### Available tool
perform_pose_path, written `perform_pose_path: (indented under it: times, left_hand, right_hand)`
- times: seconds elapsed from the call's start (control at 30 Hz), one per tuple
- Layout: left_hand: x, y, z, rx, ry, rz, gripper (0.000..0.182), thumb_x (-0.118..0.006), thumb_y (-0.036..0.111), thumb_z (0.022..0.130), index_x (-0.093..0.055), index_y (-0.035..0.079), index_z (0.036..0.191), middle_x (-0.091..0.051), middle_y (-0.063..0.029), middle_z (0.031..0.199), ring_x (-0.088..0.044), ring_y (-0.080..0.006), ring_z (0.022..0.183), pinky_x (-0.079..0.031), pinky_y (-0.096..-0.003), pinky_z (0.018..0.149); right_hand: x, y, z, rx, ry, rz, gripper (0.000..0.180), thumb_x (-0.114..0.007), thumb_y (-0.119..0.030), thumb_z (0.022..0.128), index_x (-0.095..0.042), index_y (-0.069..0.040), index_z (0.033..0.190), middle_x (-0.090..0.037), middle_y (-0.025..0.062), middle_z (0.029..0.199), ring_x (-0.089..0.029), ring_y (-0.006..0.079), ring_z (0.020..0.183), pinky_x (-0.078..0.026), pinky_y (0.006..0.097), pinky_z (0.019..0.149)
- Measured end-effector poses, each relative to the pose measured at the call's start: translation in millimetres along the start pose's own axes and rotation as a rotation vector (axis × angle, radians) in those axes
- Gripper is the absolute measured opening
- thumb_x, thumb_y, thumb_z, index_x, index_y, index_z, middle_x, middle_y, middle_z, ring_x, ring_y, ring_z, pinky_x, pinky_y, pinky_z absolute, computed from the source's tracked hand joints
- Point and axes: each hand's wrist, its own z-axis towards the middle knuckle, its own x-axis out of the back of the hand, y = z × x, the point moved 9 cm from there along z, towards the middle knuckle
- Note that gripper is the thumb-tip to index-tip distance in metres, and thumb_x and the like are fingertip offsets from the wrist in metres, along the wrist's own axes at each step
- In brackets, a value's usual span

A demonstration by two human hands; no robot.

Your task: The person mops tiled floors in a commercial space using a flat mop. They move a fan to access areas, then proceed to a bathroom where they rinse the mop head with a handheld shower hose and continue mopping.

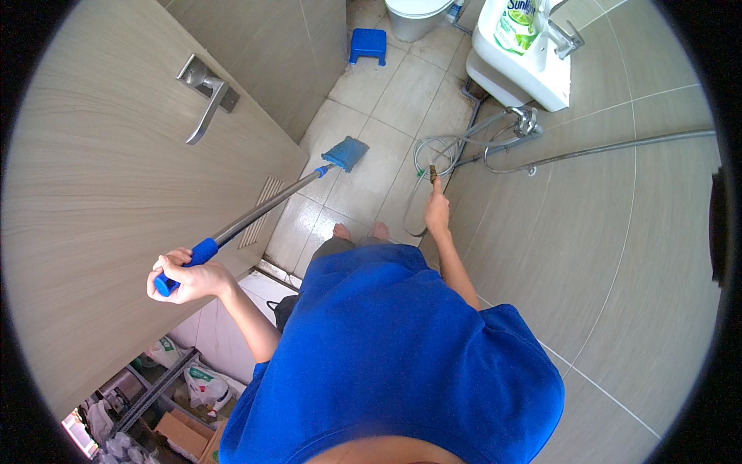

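My left hand (188, 277) grips the blue handle (202, 252) of a long mop with a metal pole (269, 203). At the pole's far end, a blue mop head (346, 153) is on or just above the tiled floor (348, 197). In my right hand (437, 210) is a brass hose nozzle (433, 174), pointing away from me. A thin clear hose (415, 204) runs beside that hand to loose coils (443, 152) on the floor by the right wall. Whether water leaves the nozzle, I cannot tell.
A wooden door (116, 174) with a metal lever handle (208, 107) stands at left. Ahead are a blue plastic stool (368, 45) and a toilet (414, 20). A washbasin (556, 87) holding a dish soap pouch (516, 29) juts from the right wall, above a tap (526, 120).
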Motion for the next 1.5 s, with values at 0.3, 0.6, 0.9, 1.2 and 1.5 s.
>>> perform_pose_path:
  times: [0.3,0.6,0.9,1.2,1.5]
  left_hand:
    - [-1,0,0,-0.019,0.0,-0.019,0.018,-0.053,-0.006,0.083,-0.04,0.006,0.089,-0.045,-0.0045,0.067,-0.036,-0.0105,0.047,-0.033,-0.0248,0.041]
    - [-2,0,1,-0.02,-0.011,-0.02,0.018,-0.053,-0.005,0.084,-0.04,0.007,0.089,-0.044,-0.0041,0.066,-0.036,-0.0105,0.047,-0.033,-0.0247,0.042]
    - [-4,3,0,-0.03,-0.001,-0.023,0.018,-0.053,-0.005,0.083,-0.04,0.006,0.089,-0.044,-0.0042,0.068,-0.036,-0.0103,0.047,-0.033,-0.0246,0.042]
    - [1,-1,0,-0.014,0.009,0.019,0.02,-0.053,-0.007,0.083,-0.04,0.008,0.089,-0.042,-0.0029,0.063,-0.037,-0.0109,0.049,-0.035,-0.0262,0.043]
    - [2,-4,1,-0.013,0.036,-0.002,0.02,-0.051,-0.007,0.083,-0.039,0.007,0.091,-0.045,-0.0051,0.067,-0.035,-0.0102,0.046,-0.032,-0.0247,0.04]
  right_hand:
    - [4,-9,-3,0.024,0.061,0.091,0.061,-0.039,0.001,0.086,-0.018,0.0,0.143,-0.059,0.0292,0.074,-0.061,0.0414,0.07,-0.045,0.0485,0.065]
    - [3,-14,2,0.023,0.04,0.1,0.059,-0.039,0.0,0.088,-0.019,-0.002,0.143,-0.06,0.0308,0.079,-0.062,0.042,0.076,-0.045,0.0482,0.069]
    - [7,-12,1,-0.015,0.084,0.125,0.05,-0.041,-0.007,0.091,-0.03,-0.007,0.14,-0.06,0.0303,0.081,-0.061,0.0434,0.076,-0.046,0.0494,0.067]
    - [6,-15,0,0.037,0.067,0.095,0.054,-0.043,-0.004,0.088,-0.03,-0.005,0.14,-0.06,0.031,0.082,-0.061,0.0436,0.078,-0.046,0.0501,0.069]
    - [20,-39,6,0.127,-0.068,-0.013,0.038,-0.055,-0.014,0.086,-0.055,-0.015,0.124,-0.062,0.0264,0.089,-0.061,0.0415,0.084,-0.047,0.0501,0.072]
